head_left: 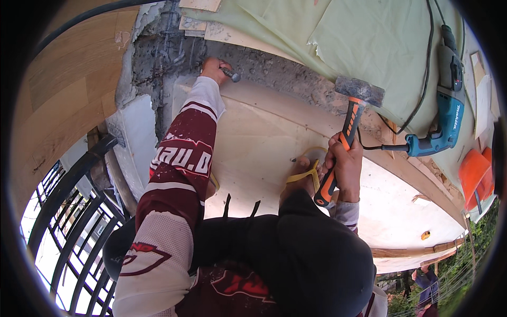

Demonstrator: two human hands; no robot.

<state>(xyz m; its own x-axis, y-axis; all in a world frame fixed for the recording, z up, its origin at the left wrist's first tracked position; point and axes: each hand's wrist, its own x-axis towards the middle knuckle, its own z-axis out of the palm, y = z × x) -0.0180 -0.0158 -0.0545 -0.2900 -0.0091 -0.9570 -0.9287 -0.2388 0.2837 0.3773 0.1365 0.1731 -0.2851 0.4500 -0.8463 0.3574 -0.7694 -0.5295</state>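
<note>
My left hand (214,68) is closed on a short steel chisel (233,74) at a rough concrete trench (274,71), near exposed bent steel bars (163,63) at its left end. The chisel's tip is hidden behind my fingers. My right hand (343,164) grips the orange-and-black handle of a sledgehammer (359,91), its steel head raised over the right part of the trench. My sandalled feet (303,177) are below on a pale board (253,148).
A teal power drill (443,119) with black cable and an orange plastic object (471,177) lie right on a green sheet (364,37). Wood panels (63,90) and a black railing (79,174) are left. A person (425,290) is visible beyond the edge at lower right.
</note>
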